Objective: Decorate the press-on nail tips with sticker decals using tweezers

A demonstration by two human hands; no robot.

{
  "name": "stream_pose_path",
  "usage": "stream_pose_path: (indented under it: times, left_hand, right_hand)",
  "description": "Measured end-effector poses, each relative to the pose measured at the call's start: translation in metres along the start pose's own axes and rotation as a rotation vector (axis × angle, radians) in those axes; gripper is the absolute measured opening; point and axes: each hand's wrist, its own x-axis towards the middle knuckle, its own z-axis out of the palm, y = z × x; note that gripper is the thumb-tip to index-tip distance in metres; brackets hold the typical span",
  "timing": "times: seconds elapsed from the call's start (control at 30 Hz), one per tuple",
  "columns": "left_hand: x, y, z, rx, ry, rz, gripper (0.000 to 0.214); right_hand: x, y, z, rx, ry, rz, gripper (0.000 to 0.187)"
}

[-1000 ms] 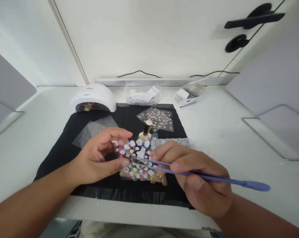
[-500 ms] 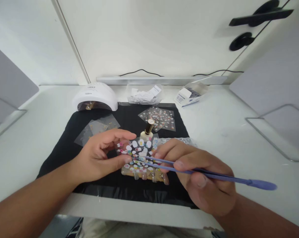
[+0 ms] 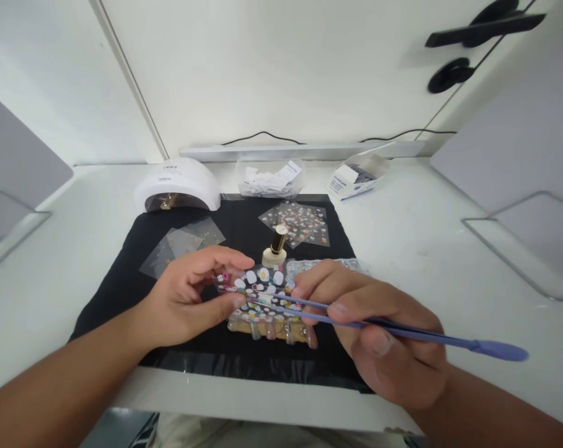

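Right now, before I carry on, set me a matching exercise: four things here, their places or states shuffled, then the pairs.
Things
1. tweezers
2. sticker sheet
3. bottle
4. domed lamp

Places or states
A. dark-capped, just beyond the sheet
B. white, at the black mat's far left corner
C. in the right hand, arms apart
D. held by the left hand

Pairs: 1-C, 2-D, 3-A, 4-B

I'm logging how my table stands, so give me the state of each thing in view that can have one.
Left hand: holding the sticker sheet.
Right hand: gripping the tweezers.
Tweezers: prongs apart.
Sticker sheet: held up, not flat.
Bottle: upright, capped.
Cardboard box: open.
Clear container: open, white pieces inside.
White lamp: no glow visible; on or off unclear.
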Motion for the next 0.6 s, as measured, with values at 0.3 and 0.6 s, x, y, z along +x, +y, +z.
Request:
stream_pose_path:
  times: [0.3,0.6]
  left_hand:
    - [0.001,0.001,0.013,0.15,0.157,0.197,0.037]
    - [0.004,-0.002,0.014,0.209,0.266,0.3,0.02]
  right_hand:
    - [-0.004,0.003,0.0,-0.034,-0.008,-0.007,0.024]
    - [-0.003,0.009,-0.001,-0.042,-0.009,-0.048,0.024]
